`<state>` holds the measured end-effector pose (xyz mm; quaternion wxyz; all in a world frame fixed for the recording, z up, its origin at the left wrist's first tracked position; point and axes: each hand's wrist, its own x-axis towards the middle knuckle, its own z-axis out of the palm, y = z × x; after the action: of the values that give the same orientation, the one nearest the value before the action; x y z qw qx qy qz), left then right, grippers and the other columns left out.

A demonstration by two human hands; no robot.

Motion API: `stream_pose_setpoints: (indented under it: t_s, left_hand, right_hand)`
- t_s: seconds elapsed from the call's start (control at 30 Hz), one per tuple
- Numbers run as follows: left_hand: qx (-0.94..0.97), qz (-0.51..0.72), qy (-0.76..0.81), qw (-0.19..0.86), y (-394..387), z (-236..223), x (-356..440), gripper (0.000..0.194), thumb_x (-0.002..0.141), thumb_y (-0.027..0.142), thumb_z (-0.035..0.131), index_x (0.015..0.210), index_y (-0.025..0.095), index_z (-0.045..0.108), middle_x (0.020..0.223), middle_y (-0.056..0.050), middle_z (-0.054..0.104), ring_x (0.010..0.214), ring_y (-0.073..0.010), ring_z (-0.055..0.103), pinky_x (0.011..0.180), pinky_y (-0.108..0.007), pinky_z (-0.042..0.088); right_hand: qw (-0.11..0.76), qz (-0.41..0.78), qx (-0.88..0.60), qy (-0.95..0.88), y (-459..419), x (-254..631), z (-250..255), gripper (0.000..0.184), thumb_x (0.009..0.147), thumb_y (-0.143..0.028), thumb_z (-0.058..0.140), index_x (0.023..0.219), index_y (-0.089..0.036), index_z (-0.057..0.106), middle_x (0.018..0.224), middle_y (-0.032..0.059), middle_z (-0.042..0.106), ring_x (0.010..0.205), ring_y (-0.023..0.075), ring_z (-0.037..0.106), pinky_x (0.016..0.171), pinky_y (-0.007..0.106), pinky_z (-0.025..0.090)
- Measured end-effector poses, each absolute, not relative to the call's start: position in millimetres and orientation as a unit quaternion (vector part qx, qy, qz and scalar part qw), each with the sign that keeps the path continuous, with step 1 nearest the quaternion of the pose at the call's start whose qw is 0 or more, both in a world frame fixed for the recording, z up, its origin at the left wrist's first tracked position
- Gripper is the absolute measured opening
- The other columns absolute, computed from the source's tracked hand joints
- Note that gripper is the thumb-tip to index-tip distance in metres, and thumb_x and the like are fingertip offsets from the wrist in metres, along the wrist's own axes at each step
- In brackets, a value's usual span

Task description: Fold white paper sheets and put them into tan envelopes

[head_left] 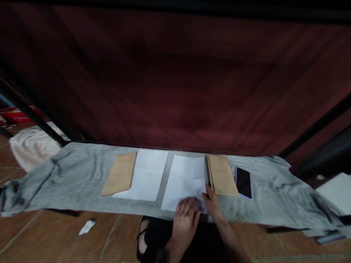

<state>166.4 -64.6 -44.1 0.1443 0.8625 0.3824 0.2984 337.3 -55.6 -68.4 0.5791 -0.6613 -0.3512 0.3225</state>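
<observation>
At far left, a striped cloth (35,144) hangs beside the bench (82,179), which is covered in grey fabric and spans the view. A white scrap (87,227) lies on the tiled floor (55,241) below its front edge. On the bench, a brown envelope (120,173) overlaps the left side of the first white sheet (150,175). Across a narrow strip of grey lies the second white sheet (186,175), near the bench's middle. The left hand (185,215) rests palm down on its near edge, fingers extended and side by side, its grip holding nothing. The right hand (211,199) is at the sheet's lower right edge, fingers bent; whether its grip pinches the paper cannot be told. Just beyond lie layered brown envelopes (222,175), then a phone (243,182), dark screen up, just beside their right edge.
</observation>
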Motion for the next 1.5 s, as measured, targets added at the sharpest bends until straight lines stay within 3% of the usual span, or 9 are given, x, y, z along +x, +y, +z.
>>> stream_pose_setpoints:
  t_s: [0.2, 0.3, 0.47, 0.63, 0.77, 1.07, 1.3, 1.5]
  left_hand:
    - [0.838, 0.261, 0.463, 0.122, -36, -60, 143, 0.035, 0.098, 0.029, 0.050, 0.129, 0.021, 0.065, 0.136, -0.012, 0.064, 0.128, -0.0318, 0.058, 0.108, -0.051, 0.045]
    - [0.841, 0.262, 0.460, 0.107, -36, -70, 139, 0.035, 0.098, 0.029, 0.051, 0.128, 0.021, 0.066, 0.137, -0.013, 0.064, 0.129, -0.0313, 0.057, 0.108, -0.050, 0.045]
    - [0.854, 0.262, 0.449, 0.036, -38, -82, 136, 0.038, 0.100, 0.028, 0.046, 0.133, 0.019, 0.061, 0.142, -0.012, 0.061, 0.133, -0.0291, 0.055, 0.107, -0.048, 0.048]
    - [0.875, 0.231, 0.425, -0.009, -28, -86, 133, 0.044, 0.101, 0.028, 0.043, 0.143, 0.018, 0.052, 0.150, -0.011, 0.053, 0.142, -0.0263, 0.045, 0.113, -0.046, 0.043]
    - [0.890, 0.203, 0.408, -0.008, -19, -84, 130, 0.047, 0.102, 0.027, 0.040, 0.147, 0.019, 0.048, 0.153, -0.009, 0.050, 0.144, -0.0241, 0.042, 0.116, -0.046, 0.040]
    - [0.894, 0.159, 0.417, 0.029, -10, -65, 146, 0.050, 0.104, 0.030, 0.032, 0.149, 0.012, 0.043, 0.155, -0.012, 0.046, 0.145, -0.0218, 0.041, 0.118, -0.044, 0.039]
    - [0.893, 0.136, 0.425, 0.054, 19, -65, 188, 0.054, 0.103, 0.040, 0.034, 0.150, 0.015, 0.044, 0.158, -0.011, 0.041, 0.149, -0.0247, 0.032, 0.122, -0.049, 0.031]
    - [0.855, 0.149, 0.496, 0.012, 40, -78, 162, 0.060, 0.103, 0.039, 0.031, 0.151, 0.005, 0.041, 0.158, -0.017, 0.040, 0.149, -0.0273, 0.033, 0.122, -0.047, 0.030]
  right_hand:
    - [0.561, 0.341, -0.655, -0.374, -36, 345, -66, 0.030, 0.068, -0.025, 0.063, 0.095, -0.028, 0.074, 0.094, 0.0019, 0.077, 0.096, 0.0263, 0.070, 0.097, 0.041, 0.052]
    - [0.533, 0.336, -0.664, -0.403, -34, 347, -67, 0.035, 0.072, -0.021, 0.060, 0.103, -0.028, 0.074, 0.091, 0.0014, 0.076, 0.093, 0.0262, 0.071, 0.092, 0.040, 0.054]
    - [0.412, 0.103, -0.761, -0.489, -49, 335, -72, 0.050, 0.087, -0.017, 0.050, 0.137, -0.019, 0.056, 0.119, 0.0124, 0.069, 0.107, 0.0272, 0.067, 0.094, 0.044, 0.054]
    - [0.280, -0.050, -0.728, -0.624, -55, 316, -70, 0.047, 0.098, -0.020, 0.041, 0.144, -0.014, 0.048, 0.144, 0.0167, 0.055, 0.133, 0.0276, 0.051, 0.108, 0.046, 0.047]
    - [0.225, -0.060, -0.706, -0.668, -48, 303, -72, 0.046, 0.103, -0.026, 0.038, 0.146, -0.015, 0.048, 0.155, 0.0132, 0.044, 0.144, 0.0266, 0.039, 0.114, 0.045, 0.040]
    - [0.156, -0.049, -0.719, -0.676, -51, 297, -87, 0.050, 0.104, -0.029, 0.037, 0.152, -0.017, 0.043, 0.160, 0.0117, 0.036, 0.147, 0.0256, 0.035, 0.121, 0.046, 0.028]
    - [0.131, -0.077, -0.706, -0.692, -51, 298, -90, 0.054, 0.099, -0.015, 0.039, 0.154, -0.012, 0.038, 0.160, 0.0152, 0.033, 0.149, 0.0266, 0.032, 0.120, 0.048, 0.029]
    - [0.159, -0.082, -0.716, -0.675, -50, 295, -88, 0.050, 0.104, -0.027, 0.038, 0.152, -0.014, 0.042, 0.158, 0.0140, 0.038, 0.146, 0.0263, 0.037, 0.119, 0.046, 0.032]
